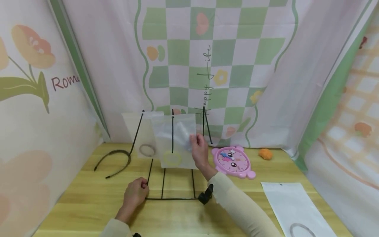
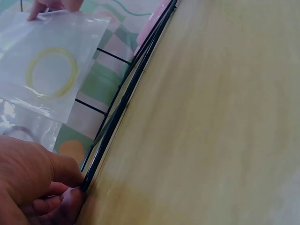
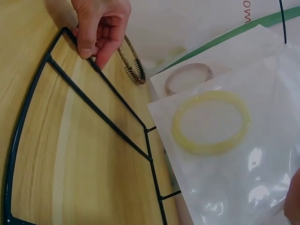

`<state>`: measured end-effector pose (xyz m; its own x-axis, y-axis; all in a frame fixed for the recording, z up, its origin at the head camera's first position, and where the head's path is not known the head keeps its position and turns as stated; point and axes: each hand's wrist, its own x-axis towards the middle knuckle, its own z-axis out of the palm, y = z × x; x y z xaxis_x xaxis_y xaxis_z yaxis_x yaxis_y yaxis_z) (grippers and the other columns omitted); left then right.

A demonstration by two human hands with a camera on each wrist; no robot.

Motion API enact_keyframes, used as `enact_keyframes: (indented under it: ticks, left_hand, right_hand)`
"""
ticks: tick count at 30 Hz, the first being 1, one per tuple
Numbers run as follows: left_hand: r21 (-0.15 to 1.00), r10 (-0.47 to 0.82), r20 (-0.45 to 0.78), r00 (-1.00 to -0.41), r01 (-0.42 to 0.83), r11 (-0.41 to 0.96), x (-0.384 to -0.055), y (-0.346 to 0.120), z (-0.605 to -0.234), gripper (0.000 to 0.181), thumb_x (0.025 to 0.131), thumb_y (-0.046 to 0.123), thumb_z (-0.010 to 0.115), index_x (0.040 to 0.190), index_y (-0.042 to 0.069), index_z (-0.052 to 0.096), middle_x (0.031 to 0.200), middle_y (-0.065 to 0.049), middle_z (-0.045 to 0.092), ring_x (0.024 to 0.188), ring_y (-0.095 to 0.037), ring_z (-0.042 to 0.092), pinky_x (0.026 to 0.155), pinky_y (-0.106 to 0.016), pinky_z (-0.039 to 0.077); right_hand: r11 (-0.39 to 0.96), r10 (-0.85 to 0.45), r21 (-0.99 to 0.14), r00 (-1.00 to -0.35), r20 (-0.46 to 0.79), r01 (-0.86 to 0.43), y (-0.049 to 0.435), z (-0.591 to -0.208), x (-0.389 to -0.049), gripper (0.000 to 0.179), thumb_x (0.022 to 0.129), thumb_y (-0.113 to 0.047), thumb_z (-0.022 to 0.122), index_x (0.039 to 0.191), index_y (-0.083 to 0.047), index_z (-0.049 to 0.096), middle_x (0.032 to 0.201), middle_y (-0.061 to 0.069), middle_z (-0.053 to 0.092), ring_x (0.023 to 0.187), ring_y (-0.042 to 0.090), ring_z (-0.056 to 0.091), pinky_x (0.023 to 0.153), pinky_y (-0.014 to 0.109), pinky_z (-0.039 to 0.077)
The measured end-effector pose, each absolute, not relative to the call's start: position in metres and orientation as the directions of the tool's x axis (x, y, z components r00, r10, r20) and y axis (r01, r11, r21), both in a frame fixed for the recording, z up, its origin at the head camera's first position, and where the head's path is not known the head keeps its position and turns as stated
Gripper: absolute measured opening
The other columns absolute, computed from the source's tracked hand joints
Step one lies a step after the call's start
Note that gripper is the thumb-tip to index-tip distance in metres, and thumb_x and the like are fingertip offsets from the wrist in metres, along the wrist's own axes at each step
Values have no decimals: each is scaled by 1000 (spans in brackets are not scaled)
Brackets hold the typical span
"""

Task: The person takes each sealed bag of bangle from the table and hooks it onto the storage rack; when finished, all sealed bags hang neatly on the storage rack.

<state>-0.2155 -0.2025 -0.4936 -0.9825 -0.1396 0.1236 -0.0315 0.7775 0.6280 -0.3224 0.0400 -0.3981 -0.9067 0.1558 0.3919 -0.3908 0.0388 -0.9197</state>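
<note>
A black wire display rack (image 1: 171,198) stands on the table with several upper prongs. My left hand (image 1: 134,195) grips its front left corner, thumb and fingers round the rod. From the middle prong hangs a clear plastic bag (image 1: 180,131) with a yellow bangle (image 3: 211,123) inside. At the bag's right edge, my right hand (image 1: 199,150) pinches the plastic. Behind it to the left, another clear bag (image 1: 133,126) holding a greyish bangle (image 3: 188,78) hangs on the left prong. The right prong (image 1: 208,126) carries no bag.
A toothed dark headband (image 1: 129,158) lies left of the rack. To the right are a pink cartoon clock (image 1: 234,161) and a small orange lump (image 1: 265,153). Another bag (image 1: 291,197) with a pale ring lies at the table's front right. Printed curtains (image 1: 189,75) enclose the table.
</note>
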Motion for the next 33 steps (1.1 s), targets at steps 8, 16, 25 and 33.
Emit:
enact_keyframes:
  ticks: [8,16,25,33]
  left_hand:
    - [624,-140,115,-983,-38,780,-215,-202,-493,29,80,9,64,108,0,68,83,-1,63,73,-16,57,64,-33,48]
    - [627,-142,126,-982,-32,778,-216,-203,-495,29,79,9,64,107,0,68,82,0,63,73,-16,57,65,-34,49]
    - [618,-142,135,-981,-29,786,-217,-202,-496,28,79,9,64,106,1,68,82,0,63,73,-16,57,66,-34,49]
    - [621,-143,136,-980,-28,783,-219,-202,-497,28,79,9,64,106,1,68,83,0,63,74,-16,58,68,-36,50]
  right_hand:
    - [39,145,-919,-907,394,-393,40,-397,-330,29,98,-34,56,94,-5,60,80,2,51,73,18,47,65,29,41]
    - [59,152,-932,-920,361,-357,40,-395,-340,28,98,-33,56,95,-6,61,79,2,50,72,18,47,65,31,41]
    - [74,165,-927,-912,375,-368,38,-396,-347,29,98,-35,55,97,-7,62,82,5,55,74,19,49,65,31,43]
    - [80,182,-922,-904,388,-379,35,-396,-351,30,99,-34,55,100,-5,64,84,4,57,75,17,50,67,30,42]
